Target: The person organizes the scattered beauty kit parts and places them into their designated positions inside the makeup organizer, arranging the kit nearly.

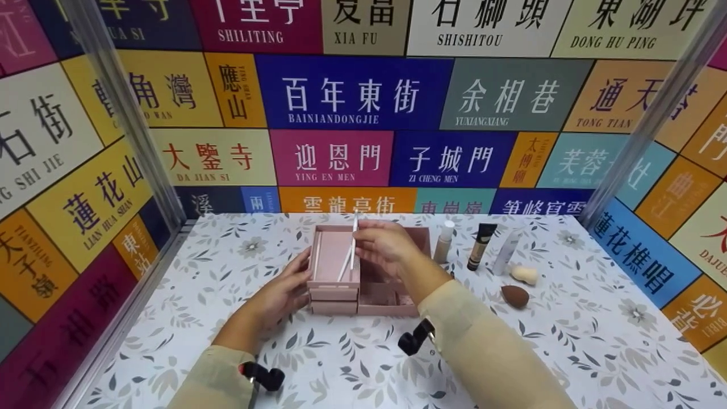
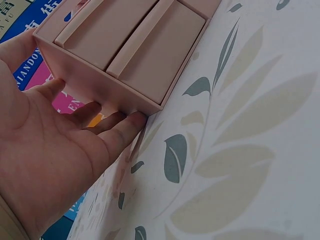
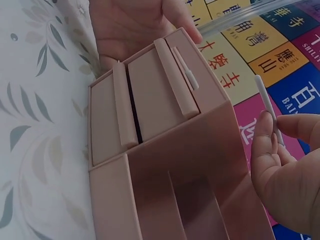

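With one white stick [image 1: 344, 267] seemingly stowed, my right hand [image 1: 384, 244] pinches another stick [image 3: 264, 93], relaxed left fingers [image 2: 122, 136] touch the drawer organizer [image 1: 334, 288], and three-o'clock bottles [image 1: 444, 244] remain.

The leaf-patterned table [image 1: 352, 363] bears a pink organizer [image 1: 334, 307], white-capped bottle [image 1: 443, 245], black-capped tube [image 1: 481, 247], pale bottle [image 1: 505, 253], cream sponge [image 1: 524, 275] and brown sponge [image 1: 515, 296].

The left wrist view's upper edge cuts off the pink organizer [image 2: 162, 55].
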`<state>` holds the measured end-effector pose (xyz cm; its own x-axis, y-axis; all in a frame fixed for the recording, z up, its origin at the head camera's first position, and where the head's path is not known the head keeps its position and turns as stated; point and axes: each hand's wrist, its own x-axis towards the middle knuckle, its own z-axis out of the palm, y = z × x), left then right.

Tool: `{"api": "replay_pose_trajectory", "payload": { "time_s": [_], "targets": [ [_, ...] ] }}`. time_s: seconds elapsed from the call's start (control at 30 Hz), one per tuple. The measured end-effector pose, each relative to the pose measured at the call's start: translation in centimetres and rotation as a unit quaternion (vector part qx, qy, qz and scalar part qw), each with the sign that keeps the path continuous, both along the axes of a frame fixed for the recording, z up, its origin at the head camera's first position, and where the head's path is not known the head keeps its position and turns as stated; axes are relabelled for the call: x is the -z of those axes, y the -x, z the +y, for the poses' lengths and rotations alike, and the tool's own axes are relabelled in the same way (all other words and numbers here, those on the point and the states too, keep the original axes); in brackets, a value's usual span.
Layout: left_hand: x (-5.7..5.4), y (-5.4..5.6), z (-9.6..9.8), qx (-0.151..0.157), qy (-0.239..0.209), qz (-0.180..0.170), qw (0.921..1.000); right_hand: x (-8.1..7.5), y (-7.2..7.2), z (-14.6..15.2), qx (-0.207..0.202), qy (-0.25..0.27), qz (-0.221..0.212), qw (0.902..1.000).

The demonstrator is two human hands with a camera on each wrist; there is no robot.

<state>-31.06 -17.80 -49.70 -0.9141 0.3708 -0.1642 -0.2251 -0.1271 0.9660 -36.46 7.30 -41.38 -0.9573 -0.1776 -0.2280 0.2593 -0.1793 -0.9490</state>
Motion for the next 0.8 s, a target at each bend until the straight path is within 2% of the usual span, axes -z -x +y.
{"api": "replay_pose_trajectory", "payload": {
  "time_s": [0.33,0.57,0.8],
  "targets": [
    [0.0,-0.1,0.0,-0.002,-0.002,-0.006,1.0,0.1,-0.2,-1.6,-0.014,-0.018,0.007,0.9997],
    [0.0,-0.2,-0.1,-0.006,0.008,-0.006,0.9999,0.6,0.0,-1.4,-0.011,-0.004,0.004,0.9999],
    [0.0,-0.1,-0.1,0.0,-0.004,0.001,1.0,0.6,-0.6,-0.5,-0.007,0.01,-0.008,0.9999]
  ]
}}
